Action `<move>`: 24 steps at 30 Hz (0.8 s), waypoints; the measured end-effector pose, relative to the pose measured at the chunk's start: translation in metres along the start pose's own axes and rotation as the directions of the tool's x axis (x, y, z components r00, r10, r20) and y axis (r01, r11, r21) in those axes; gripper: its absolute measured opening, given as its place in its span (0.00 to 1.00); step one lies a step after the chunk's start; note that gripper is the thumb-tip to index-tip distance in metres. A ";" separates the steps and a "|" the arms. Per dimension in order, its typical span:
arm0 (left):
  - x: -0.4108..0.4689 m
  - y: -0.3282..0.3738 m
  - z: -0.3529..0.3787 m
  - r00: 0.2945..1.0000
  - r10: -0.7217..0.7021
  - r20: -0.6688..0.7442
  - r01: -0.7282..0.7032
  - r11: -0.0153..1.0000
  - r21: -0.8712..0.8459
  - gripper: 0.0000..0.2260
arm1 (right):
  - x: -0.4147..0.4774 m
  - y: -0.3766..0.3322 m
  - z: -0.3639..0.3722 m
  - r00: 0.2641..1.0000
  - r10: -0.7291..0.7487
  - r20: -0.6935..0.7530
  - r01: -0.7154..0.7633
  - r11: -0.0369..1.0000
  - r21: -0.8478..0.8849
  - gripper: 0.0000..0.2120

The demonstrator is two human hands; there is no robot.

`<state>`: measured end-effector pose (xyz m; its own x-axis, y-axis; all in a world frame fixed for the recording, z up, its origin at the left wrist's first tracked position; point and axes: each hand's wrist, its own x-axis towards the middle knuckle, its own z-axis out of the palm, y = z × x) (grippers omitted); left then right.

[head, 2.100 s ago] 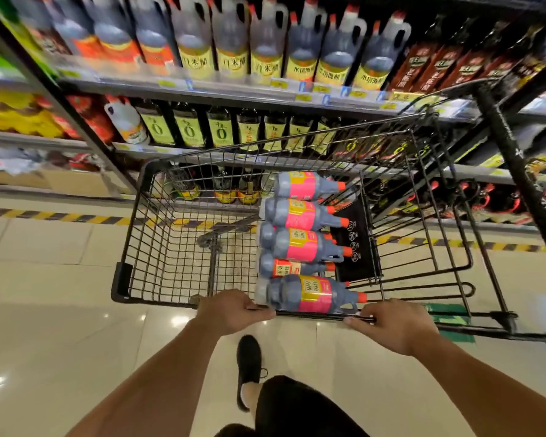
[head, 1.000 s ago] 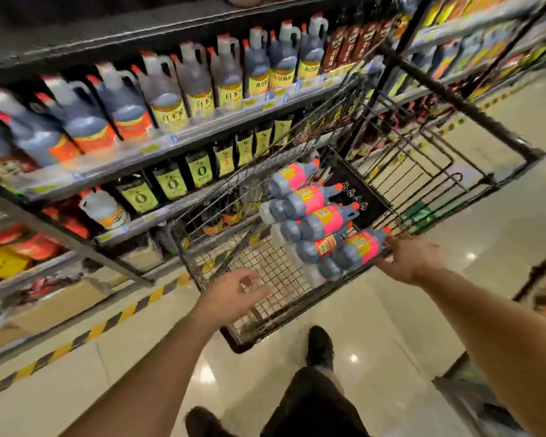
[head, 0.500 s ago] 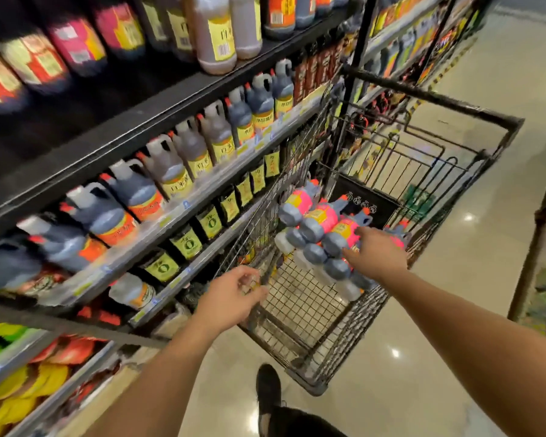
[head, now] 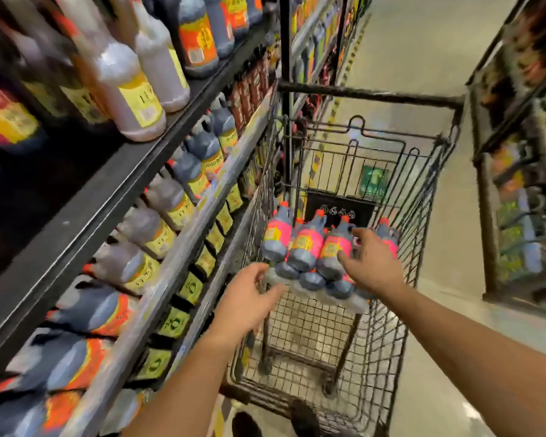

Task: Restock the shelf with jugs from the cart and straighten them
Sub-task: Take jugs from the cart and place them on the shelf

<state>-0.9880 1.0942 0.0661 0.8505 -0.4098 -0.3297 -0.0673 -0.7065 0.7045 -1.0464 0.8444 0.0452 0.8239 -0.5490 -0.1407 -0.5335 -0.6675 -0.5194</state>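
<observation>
Evidently the stance has changed: two seconds back both hands gripped the cart's edge head-on to the shelving, and now, in the head view, I find the cart [head: 416,310] swung parallel to the shelf [head: 183,247] and both hands off it. My right hand [head: 371,263] reaches over the jugs [head: 306,244], fingers spread wide, touching or just above the rightmost ones; contact I cannot confirm through motion blur. My left hand [head: 246,301] hangs open at the cart's near corner, beside the jug bases, holding nothing. All jugs lie stacked in the cart's upper basket, caps pointing away. I judge positioning complete and the first pick about to begin; no jug has reached the shelf.
</observation>
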 end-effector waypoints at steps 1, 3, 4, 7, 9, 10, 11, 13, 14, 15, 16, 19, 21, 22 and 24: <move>0.011 0.002 0.000 1.000 0.016 0.018 -0.016 1.000 0.005 0.16 | -0.002 0.000 -0.003 0.999 0.021 -0.026 -0.021 1.000 0.013 0.25; 0.032 0.005 0.001 0.997 0.045 0.066 -0.047 0.998 0.033 0.19 | -0.009 -0.002 -0.011 0.995 0.071 -0.074 -0.068 0.997 0.047 0.23; 0.040 0.006 0.003 0.994 0.064 0.091 -0.069 0.996 0.052 0.18 | -0.014 -0.003 -0.016 0.989 0.105 -0.103 -0.098 0.993 0.069 0.22; 0.062 0.011 0.008 0.980 0.102 0.168 -0.111 0.993 0.042 0.14 | -0.031 -0.004 -0.026 0.959 0.218 -0.183 -0.196 0.972 0.130 0.24; 0.078 0.017 0.010 0.968 0.135 0.211 -0.146 0.989 0.038 0.20 | -0.039 -0.007 -0.029 0.943 0.268 -0.197 -0.242 0.960 0.143 0.27; 0.087 0.020 0.011 0.962 0.154 0.224 -0.167 0.985 0.040 0.22 | -0.040 -0.008 -0.030 0.935 0.287 -0.210 -0.260 0.954 0.148 0.28; 0.096 0.024 0.012 0.961 0.158 0.227 -0.172 0.984 0.041 0.24 | -0.040 -0.009 -0.030 0.926 0.303 -0.225 -0.274 0.949 0.153 0.28; 0.114 0.029 0.016 0.964 0.145 0.224 -0.160 0.986 0.048 0.25 | -0.038 -0.009 -0.027 0.917 0.325 -0.231 -0.293 0.942 0.162 0.29; 0.120 0.030 0.018 0.965 0.138 0.224 -0.153 0.987 0.049 0.25 | -0.037 -0.009 -0.024 0.916 0.333 -0.222 -0.301 0.939 0.169 0.29; 0.127 0.031 0.021 0.965 0.131 0.226 -0.145 0.988 0.049 0.25 | -0.034 -0.008 -0.021 0.916 0.339 -0.214 -0.304 0.935 0.181 0.28; 0.132 0.032 0.025 0.965 0.125 0.230 -0.141 0.989 0.054 0.25 | -0.030 -0.007 -0.017 0.918 0.337 -0.211 -0.298 0.934 0.196 0.27; 0.149 0.028 0.039 0.963 0.102 0.251 -0.130 0.987 0.096 0.24 | -0.009 -0.001 0.000 0.931 0.307 -0.199 -0.258 0.936 0.238 0.29; 0.160 0.022 0.048 0.959 0.079 0.273 -0.108 0.990 0.092 0.25 | 0.012 0.005 0.017 0.939 0.322 -0.123 -0.282 0.923 0.261 0.29; 0.167 0.019 0.054 0.957 0.061 0.284 -0.087 0.993 0.082 0.26 | 0.023 0.010 0.027 0.939 0.336 -0.072 -0.306 0.912 0.273 0.28; 0.183 0.014 0.065 0.959 -0.003 0.282 -0.024 0.996 0.091 0.30 | 0.048 0.020 0.048 0.929 0.368 0.034 -0.362 0.889 0.280 0.29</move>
<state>-0.8674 0.9721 -0.0247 0.6688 -0.5540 -0.4958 -0.1345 -0.7460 0.6522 -1.0082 0.8283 -0.0124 0.5759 -0.7388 -0.3500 -0.7190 -0.2539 -0.6470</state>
